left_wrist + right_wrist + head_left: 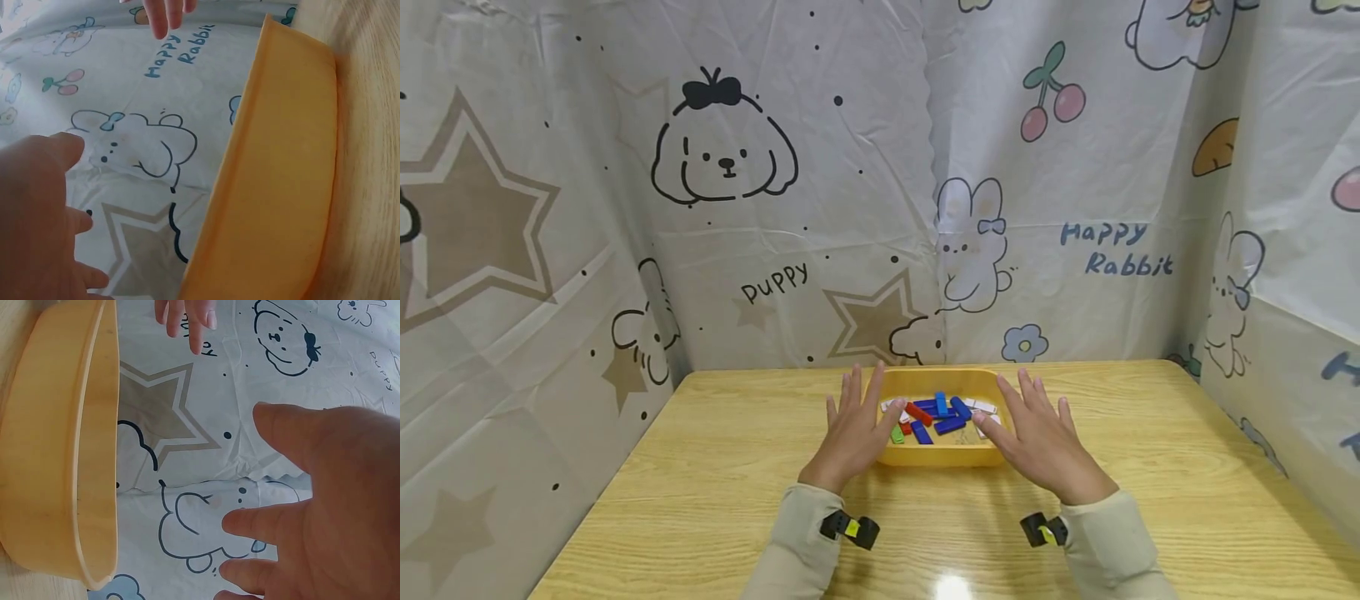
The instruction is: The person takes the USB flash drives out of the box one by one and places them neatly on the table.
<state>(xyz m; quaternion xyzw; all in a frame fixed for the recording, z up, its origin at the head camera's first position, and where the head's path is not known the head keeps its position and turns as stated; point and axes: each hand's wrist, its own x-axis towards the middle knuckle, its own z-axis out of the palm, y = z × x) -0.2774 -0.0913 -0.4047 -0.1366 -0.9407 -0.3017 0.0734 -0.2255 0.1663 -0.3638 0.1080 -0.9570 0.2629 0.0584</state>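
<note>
A yellow plastic bin (940,456) stands on the table, holding several small flat blocks in blue, red, white and green. Among them lie a blue block (950,425) and a red block (918,413). My left hand (853,429) hovers by the bin's left end, fingers spread and straight, gripping nothing. At the right end my right hand (1043,435) is held the same way, its fingers extended and nothing in them. Both wrist views show the bin's outer wall (269,169) apart from the hands; the blocks are hidden there.
The light wood table (700,500) runs up to a printed cloth curtain (850,208) at the back and on both sides. Each wrist carries a small black camera on a strap, such as the left wrist camera (850,528).
</note>
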